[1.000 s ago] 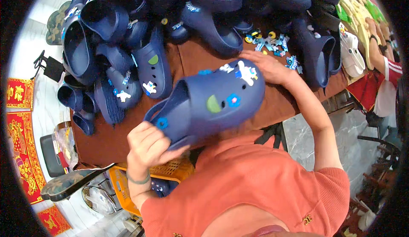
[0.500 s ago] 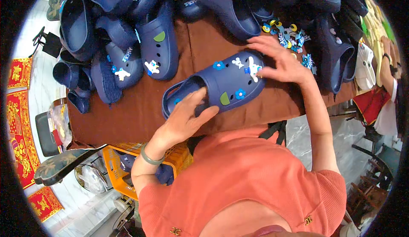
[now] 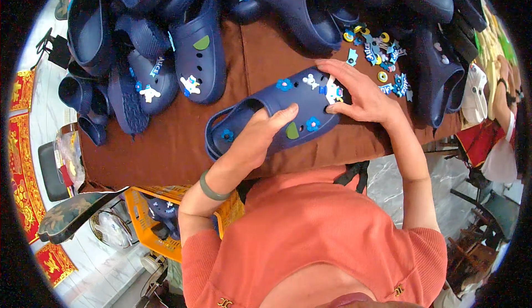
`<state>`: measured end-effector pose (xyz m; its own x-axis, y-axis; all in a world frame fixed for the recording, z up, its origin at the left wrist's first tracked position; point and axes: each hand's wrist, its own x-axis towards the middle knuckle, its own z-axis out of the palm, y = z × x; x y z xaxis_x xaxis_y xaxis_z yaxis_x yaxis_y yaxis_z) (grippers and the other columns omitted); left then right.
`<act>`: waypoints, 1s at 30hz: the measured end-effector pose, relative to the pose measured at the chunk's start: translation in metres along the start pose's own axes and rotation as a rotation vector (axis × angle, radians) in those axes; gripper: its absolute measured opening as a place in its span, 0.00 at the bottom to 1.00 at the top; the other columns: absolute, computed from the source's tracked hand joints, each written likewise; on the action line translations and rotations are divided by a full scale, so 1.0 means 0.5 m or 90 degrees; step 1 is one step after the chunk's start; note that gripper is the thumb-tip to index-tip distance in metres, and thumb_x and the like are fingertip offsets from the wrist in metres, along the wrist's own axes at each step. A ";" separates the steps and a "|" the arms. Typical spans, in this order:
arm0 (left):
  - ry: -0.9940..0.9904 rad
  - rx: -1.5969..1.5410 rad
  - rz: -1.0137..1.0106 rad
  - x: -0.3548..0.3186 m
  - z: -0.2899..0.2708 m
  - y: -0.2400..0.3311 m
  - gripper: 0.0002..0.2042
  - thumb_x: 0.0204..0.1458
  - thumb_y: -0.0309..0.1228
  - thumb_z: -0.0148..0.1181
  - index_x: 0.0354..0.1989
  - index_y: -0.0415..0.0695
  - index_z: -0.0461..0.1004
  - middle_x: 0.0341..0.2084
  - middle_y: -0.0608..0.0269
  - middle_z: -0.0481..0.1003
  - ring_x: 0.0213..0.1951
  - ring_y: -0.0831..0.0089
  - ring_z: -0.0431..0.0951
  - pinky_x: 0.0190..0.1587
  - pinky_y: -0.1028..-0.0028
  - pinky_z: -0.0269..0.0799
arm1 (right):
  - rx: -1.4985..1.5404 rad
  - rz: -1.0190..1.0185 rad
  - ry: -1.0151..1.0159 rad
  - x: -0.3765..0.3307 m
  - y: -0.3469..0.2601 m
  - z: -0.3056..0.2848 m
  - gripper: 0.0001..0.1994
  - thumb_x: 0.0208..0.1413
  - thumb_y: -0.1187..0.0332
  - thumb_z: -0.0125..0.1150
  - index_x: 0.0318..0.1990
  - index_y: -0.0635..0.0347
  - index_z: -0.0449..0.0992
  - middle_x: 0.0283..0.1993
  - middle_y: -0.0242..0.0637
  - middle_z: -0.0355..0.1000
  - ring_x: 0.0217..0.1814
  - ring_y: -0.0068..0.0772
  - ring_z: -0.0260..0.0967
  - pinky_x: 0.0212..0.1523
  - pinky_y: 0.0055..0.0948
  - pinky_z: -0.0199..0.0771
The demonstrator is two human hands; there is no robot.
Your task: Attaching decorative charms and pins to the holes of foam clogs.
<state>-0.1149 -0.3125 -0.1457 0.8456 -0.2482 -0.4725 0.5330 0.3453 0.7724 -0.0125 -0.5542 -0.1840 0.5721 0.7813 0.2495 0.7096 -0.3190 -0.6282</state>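
A navy blue clog (image 3: pixel 305 100) lies on the brown tablecloth in front of me, its toe pointing right. My left hand (image 3: pixel 252 139) reaches into the foot opening, fingers hidden inside, with the thumb pressed over the upper. At the toe, my right hand (image 3: pixel 363 95) grips the clog, fingers along the far side and thumb near a white figure charm (image 3: pixel 333 91). Also on the upper are a blue flower charm (image 3: pixel 284 84), a second flower charm (image 3: pixel 313 123) and a green half-round charm (image 3: pixel 292 131). Inside the heel shows another blue flower (image 3: pixel 227 135).
Loose charms (image 3: pixel 382 58) lie in a pile beyond my right hand. Many navy clogs crowd the far side, including a decorated one (image 3: pixel 200 58). An orange crate (image 3: pixel 141 227) with more clogs stands below the table's near edge. Another person's arm (image 3: pixel 505 106) shows at far right.
My left hand has slid further into the clog, its thumb now on the upper. My right hand has closed onto the toe. The view has shifted slightly.
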 end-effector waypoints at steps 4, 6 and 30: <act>-0.011 0.000 -0.005 0.003 -0.001 0.001 0.20 0.60 0.35 0.57 0.58 0.38 0.68 0.51 0.61 0.74 0.50 0.72 0.75 0.56 0.72 0.70 | -0.100 0.006 -0.011 0.002 0.003 0.007 0.40 0.50 0.46 0.63 0.65 0.65 0.60 0.65 0.52 0.61 0.67 0.55 0.59 0.66 0.45 0.61; -0.022 -0.003 0.001 0.004 -0.003 0.002 0.20 0.60 0.35 0.57 0.58 0.38 0.68 0.51 0.61 0.75 0.50 0.72 0.76 0.55 0.72 0.70 | -0.158 -0.034 -0.016 0.003 0.006 0.009 0.40 0.49 0.45 0.61 0.64 0.63 0.61 0.64 0.52 0.62 0.66 0.55 0.60 0.64 0.45 0.64; -0.034 -0.035 -0.006 0.010 -0.013 -0.010 0.21 0.59 0.34 0.58 0.59 0.38 0.67 0.51 0.58 0.75 0.51 0.69 0.76 0.56 0.68 0.72 | -0.210 0.084 0.241 -0.001 0.032 -0.033 0.16 0.48 0.63 0.67 0.43 0.59 0.76 0.52 0.44 0.70 0.59 0.51 0.65 0.61 0.44 0.62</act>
<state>-0.1129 -0.3097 -0.1547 0.8383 -0.2997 -0.4554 0.5434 0.3917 0.7425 0.0054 -0.5685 -0.1820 0.7310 0.4935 0.4713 0.6782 -0.6021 -0.4214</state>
